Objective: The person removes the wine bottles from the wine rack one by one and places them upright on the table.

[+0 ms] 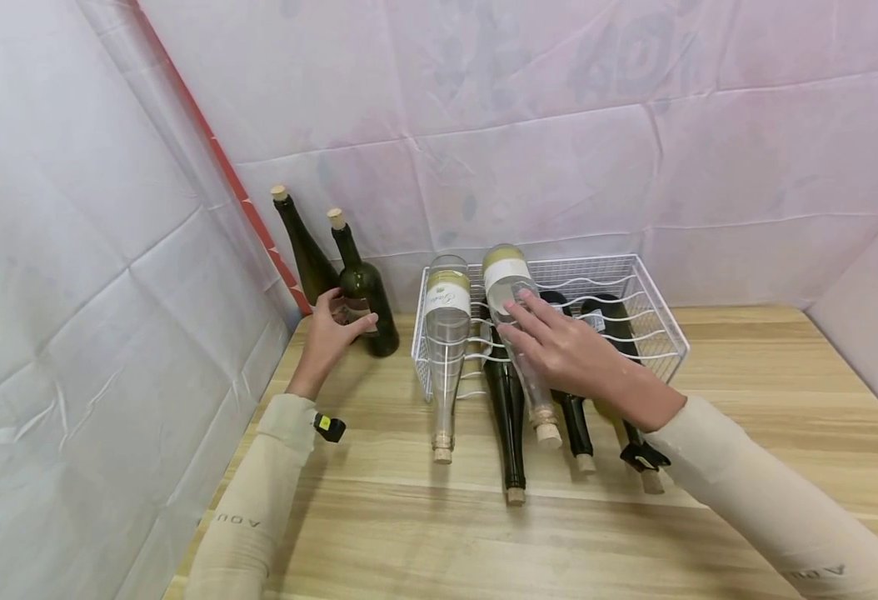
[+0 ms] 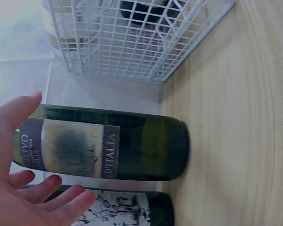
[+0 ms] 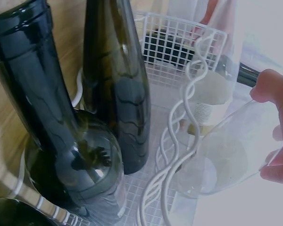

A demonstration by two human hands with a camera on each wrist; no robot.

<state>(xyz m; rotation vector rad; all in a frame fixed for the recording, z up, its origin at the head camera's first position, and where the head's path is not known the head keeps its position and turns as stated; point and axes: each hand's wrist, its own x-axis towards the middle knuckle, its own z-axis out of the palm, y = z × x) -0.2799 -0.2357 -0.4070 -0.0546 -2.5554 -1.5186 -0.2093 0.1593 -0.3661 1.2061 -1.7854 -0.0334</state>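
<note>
Background: pale sheeting (image 1: 529, 183) behind the wood-grain counter (image 1: 409, 533).
Right hand (image 1: 562, 346): fingers grasp the clear bottle (image 1: 531, 382), thumb (image 3: 270, 87) opposing.
Clear bottle: over the wire rack (image 1: 661, 304), beneath the right hand, the nearer hand; long axis front to back, slightly skewed, cork (image 1: 547, 433) toward the person.
Left hand (image 1: 326, 335): fingers spread, released, beside the front green bottle (image 1: 364, 285); contact cannot be told.
Front green bottle: upright, left of the wire rack.

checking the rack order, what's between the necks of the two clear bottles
A dark bottle, its neck corked: the head view shows that neck between those of the left clear bottle and the right clear bottle.
</note>
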